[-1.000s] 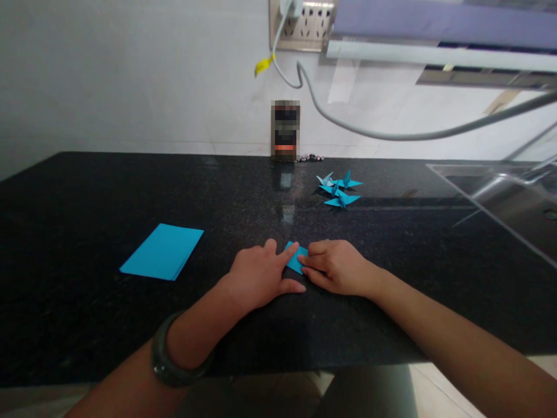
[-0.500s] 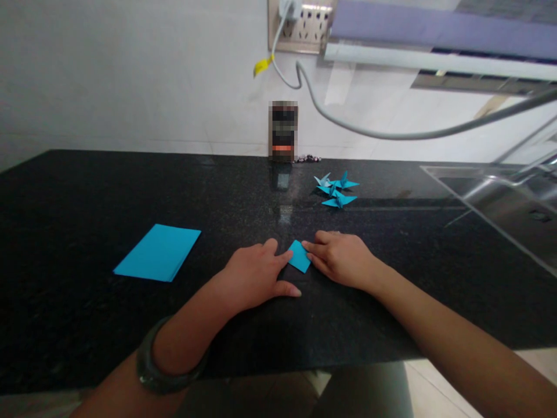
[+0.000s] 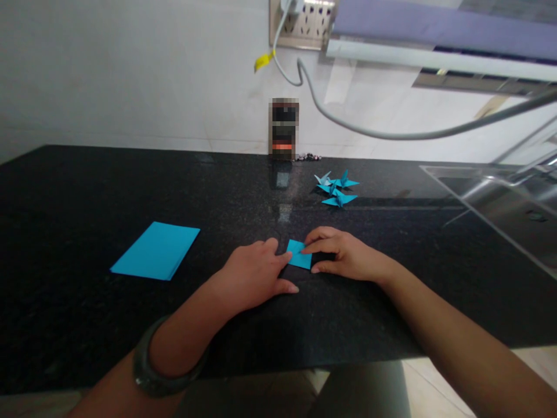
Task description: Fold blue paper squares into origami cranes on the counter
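A pale wall [image 3: 130, 75] is standing beyond the dark table [image 3: 243, 197]; a sink [image 3: 517, 217] is gleaming right, floor tiles [image 3: 429, 392] are showing near right.

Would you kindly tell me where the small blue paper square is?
In the head view, the square lies on the counter just right of centre, between the left hand and the right hand, both touching it.

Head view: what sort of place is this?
Probably a kitchen: a dark, speckled countertop runs along a pale wall, what looks like a metal sink is set in at the right, and a socket panel is above.
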Action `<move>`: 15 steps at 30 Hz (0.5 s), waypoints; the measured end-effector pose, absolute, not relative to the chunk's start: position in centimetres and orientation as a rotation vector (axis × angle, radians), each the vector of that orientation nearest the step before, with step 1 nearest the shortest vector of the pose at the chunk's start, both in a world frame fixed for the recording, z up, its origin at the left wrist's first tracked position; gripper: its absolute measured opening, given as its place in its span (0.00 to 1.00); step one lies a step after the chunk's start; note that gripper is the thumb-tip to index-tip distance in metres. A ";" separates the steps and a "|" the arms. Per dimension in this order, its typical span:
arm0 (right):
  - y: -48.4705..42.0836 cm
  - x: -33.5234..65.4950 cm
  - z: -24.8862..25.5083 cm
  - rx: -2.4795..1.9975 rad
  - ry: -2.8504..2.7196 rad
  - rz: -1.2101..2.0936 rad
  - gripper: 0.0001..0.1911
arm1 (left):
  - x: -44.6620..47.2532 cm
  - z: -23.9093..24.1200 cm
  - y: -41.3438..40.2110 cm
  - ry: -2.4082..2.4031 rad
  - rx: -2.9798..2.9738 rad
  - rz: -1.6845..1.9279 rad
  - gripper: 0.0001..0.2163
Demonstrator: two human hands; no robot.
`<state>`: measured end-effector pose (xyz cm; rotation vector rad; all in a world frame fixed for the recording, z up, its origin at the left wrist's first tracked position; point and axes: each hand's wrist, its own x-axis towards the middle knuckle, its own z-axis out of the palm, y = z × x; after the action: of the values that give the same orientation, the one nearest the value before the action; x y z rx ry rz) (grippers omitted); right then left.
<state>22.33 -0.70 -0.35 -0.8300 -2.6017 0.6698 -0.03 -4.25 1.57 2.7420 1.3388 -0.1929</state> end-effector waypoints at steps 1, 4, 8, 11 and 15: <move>-0.7 22.3 -0.4 -0.830 -2.604 0.679 0.14 | 0.0 1.6 -4.2 1.339 2.745 -0.196 0.24; -0.7 22.2 -0.5 -0.845 -2.594 0.687 0.12 | -0.1 1.5 -4.1 1.335 2.747 -0.209 0.24; -0.8 22.1 -0.6 -0.878 -2.595 0.642 0.15 | -0.2 1.6 -4.0 1.330 2.739 -0.221 0.23; -0.9 22.0 -0.7 -0.855 -2.599 0.631 0.13 | -0.3 1.6 -4.0 1.332 2.721 -0.245 0.23; -1.1 21.8 -0.5 -0.801 -2.592 0.645 0.10 | -0.3 1.6 -3.9 1.328 2.707 -0.252 0.24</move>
<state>21.78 -1.10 -0.53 -0.8012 -2.5921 0.6451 -0.30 -3.89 1.64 2.7073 1.3277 -0.2516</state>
